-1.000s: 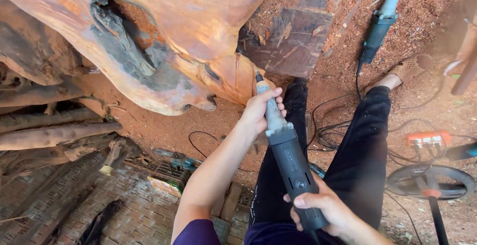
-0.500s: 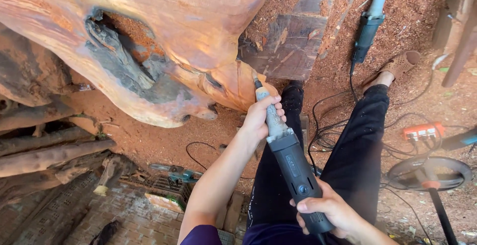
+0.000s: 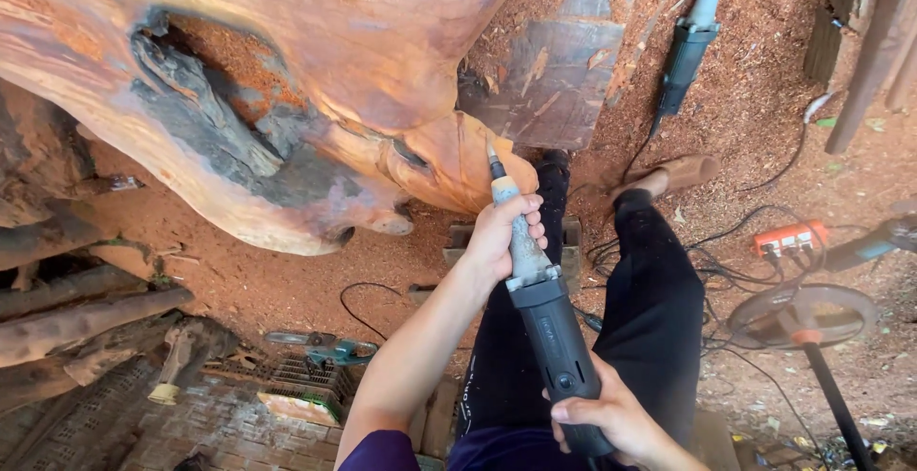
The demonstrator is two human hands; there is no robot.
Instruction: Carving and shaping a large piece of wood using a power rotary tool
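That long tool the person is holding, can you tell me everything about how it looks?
The long power tool is a slim die grinder with a dark blue-black body, a grey dusty metal neck and a thin pointed bit at the tip. It slants up and leftward, with the bit at the orange-red carved wood. The left hand wraps around the grey neck, and the right hand grips the dark rear end. It hangs above the person's black trousers.

Bright, even daylight fills the view, with soft, short shadows beneath the wood slab point(image 3: 287, 98) toward seven o'clock. No glare. Focus is sharp at centre; wide-angle distortion bends the edges, strongest at three and nine o'clock.
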